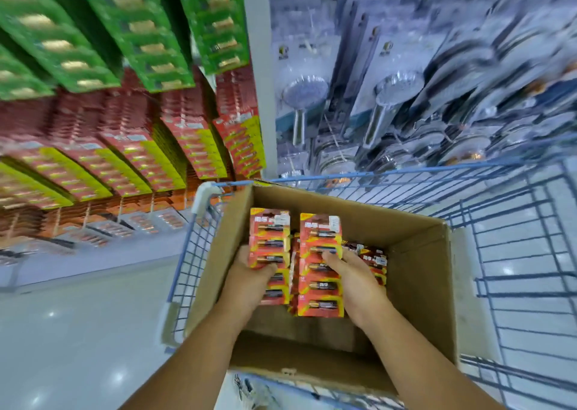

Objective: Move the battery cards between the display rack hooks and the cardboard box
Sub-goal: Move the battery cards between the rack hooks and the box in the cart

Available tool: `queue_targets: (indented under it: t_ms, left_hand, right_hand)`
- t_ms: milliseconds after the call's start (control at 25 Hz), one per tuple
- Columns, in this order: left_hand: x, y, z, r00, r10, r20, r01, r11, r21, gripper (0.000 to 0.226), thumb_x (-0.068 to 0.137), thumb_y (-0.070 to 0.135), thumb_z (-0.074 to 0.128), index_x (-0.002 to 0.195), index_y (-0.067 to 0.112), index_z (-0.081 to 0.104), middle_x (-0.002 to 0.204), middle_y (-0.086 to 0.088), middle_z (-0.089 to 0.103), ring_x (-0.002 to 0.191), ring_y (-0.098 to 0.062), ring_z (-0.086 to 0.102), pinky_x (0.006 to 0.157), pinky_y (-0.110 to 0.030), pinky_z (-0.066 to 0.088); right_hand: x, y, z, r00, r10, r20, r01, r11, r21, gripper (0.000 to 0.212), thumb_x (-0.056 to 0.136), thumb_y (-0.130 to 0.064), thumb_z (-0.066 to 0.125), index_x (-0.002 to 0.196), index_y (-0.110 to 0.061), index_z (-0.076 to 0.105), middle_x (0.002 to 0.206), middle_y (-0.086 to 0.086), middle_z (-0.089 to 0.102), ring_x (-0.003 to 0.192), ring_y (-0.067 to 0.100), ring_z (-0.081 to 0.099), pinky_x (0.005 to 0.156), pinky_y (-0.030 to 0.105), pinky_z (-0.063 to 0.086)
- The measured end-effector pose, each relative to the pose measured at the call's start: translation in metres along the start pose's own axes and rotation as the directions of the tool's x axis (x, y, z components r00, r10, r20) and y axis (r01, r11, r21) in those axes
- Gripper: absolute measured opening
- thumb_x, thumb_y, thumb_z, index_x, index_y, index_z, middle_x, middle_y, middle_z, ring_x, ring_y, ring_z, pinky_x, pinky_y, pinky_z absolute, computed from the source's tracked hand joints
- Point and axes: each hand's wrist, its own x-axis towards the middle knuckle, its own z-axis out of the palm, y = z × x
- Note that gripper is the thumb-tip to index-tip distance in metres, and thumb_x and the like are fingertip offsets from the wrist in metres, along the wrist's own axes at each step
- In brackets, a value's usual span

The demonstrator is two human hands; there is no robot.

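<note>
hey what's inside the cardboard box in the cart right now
Inside the cardboard box are two stacks of battery cards: the left hand grips one, the right hand the other. More cards lie partly hidden beneath.

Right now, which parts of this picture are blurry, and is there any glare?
Head view: the rack cards and shower heads smear with motion blur; the battery cards held in the cardboard box are sharper; light spots glare on the floor; wide-angle bending curves the cart.
</note>
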Motion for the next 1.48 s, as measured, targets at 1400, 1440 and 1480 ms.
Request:
queue_targets:
  t_ms: [1400, 1440, 1480]
  left_hand:
    - [-0.315, 0.169, -0.627, 0.666, 0.612, -0.426, -0.73, 0.651, -0.206, 0.024, 0.101, 0.026, 0.065, 0.125, 0.025, 0.064, 0.106, -0.002, 0.08, 0.092, -0.026, 0.078, 0.069, -0.039, 0.063]
    - [-0.307, 0.172, -0.646, 0.668, 0.614, -0.42, -0.729, 0.653, -0.205, 0.026, 0.1, 0.025, 0.065, 0.127, 0.023, 0.064, 0.106, -0.004, 0.08, 0.092, -0.027, 0.078, 0.068, -0.039, 0.063]
    - [-0.298, 0.176, -0.662, 0.67, 0.611, -0.421, -0.727, 0.655, -0.207, 0.028, 0.1, 0.024, 0.066, 0.128, 0.022, 0.063, 0.106, -0.005, 0.08, 0.092, -0.028, 0.078, 0.068, -0.039, 0.063]
  right_hand:
    - [-0.387, -0.098, 0.525, 0.601, -0.578, 0.552, 0.673, 0.739, 0.04, 0.019, 0.102, -0.03, 0.063, 0.118, -0.022, 0.069, 0.104, 0.008, 0.08, 0.093, 0.033, 0.078, 0.085, 0.054, 0.061]
    - [-0.387, -0.095, 0.544, 0.605, -0.586, 0.538, 0.672, 0.739, 0.05, 0.018, 0.102, -0.029, 0.063, 0.118, -0.021, 0.069, 0.105, 0.008, 0.08, 0.092, 0.033, 0.078, 0.083, 0.053, 0.062]
    - [-0.386, -0.094, 0.561, 0.608, -0.594, 0.527, 0.672, 0.738, 0.057, 0.019, 0.102, -0.029, 0.064, 0.117, -0.021, 0.07, 0.107, 0.008, 0.08, 0.093, 0.033, 0.078, 0.082, 0.052, 0.062]
